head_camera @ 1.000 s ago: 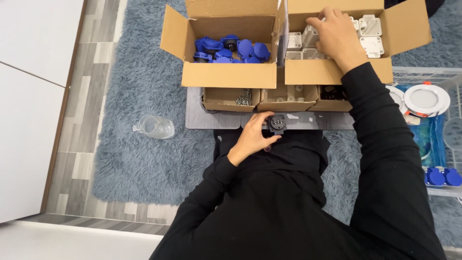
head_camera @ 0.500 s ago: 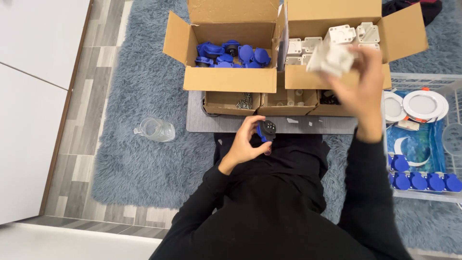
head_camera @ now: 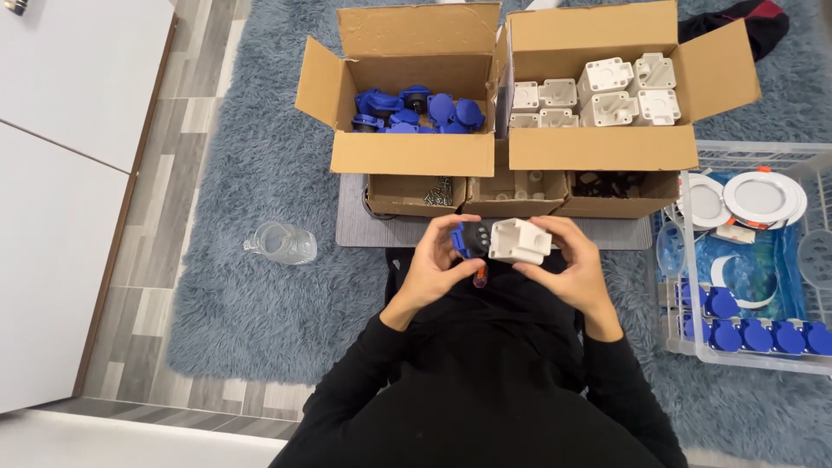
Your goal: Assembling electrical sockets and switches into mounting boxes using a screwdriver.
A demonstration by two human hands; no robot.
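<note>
Blue part: a small blue plastic piece (head_camera: 468,239) with a dark middle, held just above the lap, in front of the small brown boxes.
White part: a chunky white plastic block (head_camera: 520,241) with a round hole, touching the blue part on its right side.
Room on the left: fluffy grey-blue rug (head_camera: 251,156) with only a clear jar (head_camera: 282,243) lying on it.
Room on the right: a clear bin (head_camera: 754,260) sits close by.
Room ahead: cardboard boxes stand near, so it is tight.
Left hand: left hand (head_camera: 431,265) has its fingers curled, gripping the blue part.
Right hand: right hand (head_camera: 572,270) wraps around the white block, holding it tight.
</note>
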